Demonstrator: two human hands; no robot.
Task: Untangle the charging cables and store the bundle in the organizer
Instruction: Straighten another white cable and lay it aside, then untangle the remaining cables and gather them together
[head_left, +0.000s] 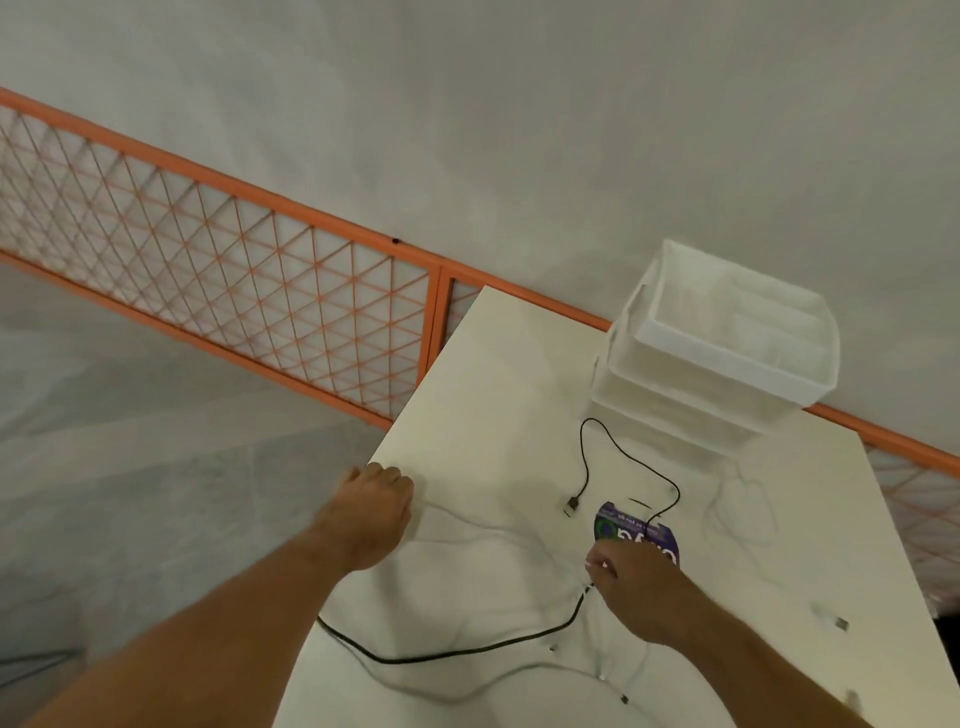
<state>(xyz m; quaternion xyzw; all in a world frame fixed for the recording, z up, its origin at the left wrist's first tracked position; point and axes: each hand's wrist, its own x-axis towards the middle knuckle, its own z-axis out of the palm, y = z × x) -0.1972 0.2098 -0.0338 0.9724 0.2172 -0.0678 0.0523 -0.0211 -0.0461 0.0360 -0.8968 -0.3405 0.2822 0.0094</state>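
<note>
An orange lattice fence (218, 270) runs along the far left. At the counter's (493, 389) left corner the left hand (371, 512) is curled into a fist round the end of a white cable (452, 512), which trails rightward across the top. A black cable (519, 642) hangs over the counter's left edge and runs across to the right hand (639, 587), whose thumb and fingertips are pressed together on it. Past that hand it loops toward the back and ends in a plug (571, 504) lying flat. A purple packet (623, 525) lies partly under the right hand. More pale cable lies loose near the front and right. The white stacked organizer (727, 364) stands at the counter's far edge, apart from the cables and both hands
</note>
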